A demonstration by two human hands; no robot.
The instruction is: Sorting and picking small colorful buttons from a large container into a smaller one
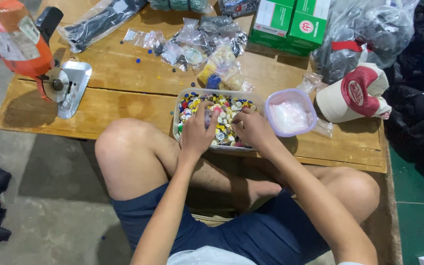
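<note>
Concrete floor [40,206] runs under a low wooden table [123,93], and I look down from the head camera at my own knees drawn up in dark blue shorts [251,230]. On the right a heap of dark clothing [418,122] spills beside the table, with clear bags of stuff [364,29] and two green boxes [295,22] at the far edge. An orange fabric cutter [25,44] stands at the left end, a red and cream cap [354,93] lies to the right, and small clear packets [192,41] litter the middle.

Nearest me, at the table's front edge, sits the clear plastic tub [177,118], filled with mixed buttons [224,110] in many colours. Just beside it on the right is a round lilac-rimmed bowl [290,113] holding something pale.

Both hands are down in the tub. My left hand [197,130] is curled, its fingertips pressed among the buttons; whether it has one pinched I cannot tell. My right hand [251,127] is also loosely closed over the pile, fingers bent in, its hold hidden from view.

I judge the step in hand to be sorting through the buttons. Any next move calls for a fine pinch on one small button and a careful lift, without scattering the rest.
</note>
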